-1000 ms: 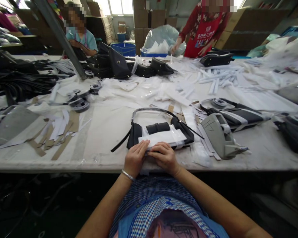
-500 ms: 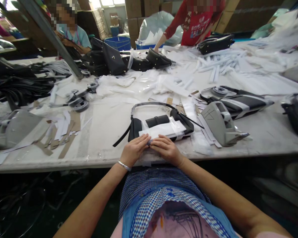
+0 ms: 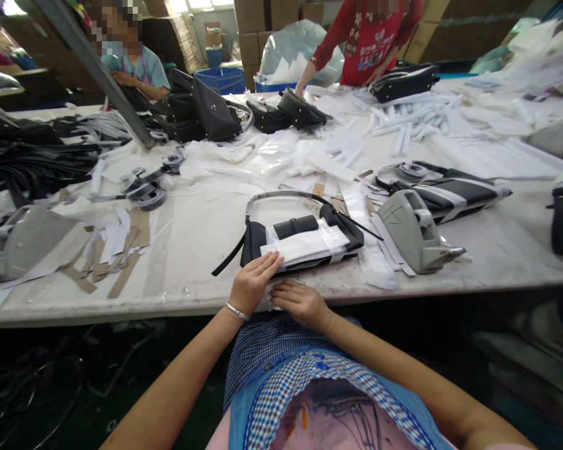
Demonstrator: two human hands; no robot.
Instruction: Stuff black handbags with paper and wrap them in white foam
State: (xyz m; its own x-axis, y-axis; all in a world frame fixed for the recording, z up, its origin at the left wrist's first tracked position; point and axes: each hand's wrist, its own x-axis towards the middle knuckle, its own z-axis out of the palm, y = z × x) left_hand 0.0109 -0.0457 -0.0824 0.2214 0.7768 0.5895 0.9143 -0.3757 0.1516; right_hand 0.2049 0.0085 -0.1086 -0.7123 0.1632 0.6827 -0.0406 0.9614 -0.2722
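Note:
A black handbag (image 3: 253, 240) lies on the table in front of me, with a folded white sheet (image 3: 304, 245) and clear wrapping strapped across its front. Its handle (image 3: 286, 195) arches up behind, wrapped in clear film, and loose black strap ends stick out on both sides. My left hand (image 3: 251, 282) rests with straight fingers on the bag's near left corner, fingertips on the white sheet. Lower down, at the table's front edge, my right hand (image 3: 304, 305) has its fingers together and bent over a small whitish piece, which they mostly hide.
A grey tape dispenser (image 3: 410, 234) stands right of the bag; another (image 3: 25, 240) is at far left. Beyond the right one lies a second wrapped bag (image 3: 455, 190). Paper strips (image 3: 115, 244) are scattered left. Across the table, a co-worker's hand (image 3: 300, 90) touches black bags.
My right hand has left the bag's front edge and moved down toward me to the table edge. My left hand stays on the bag's corner.

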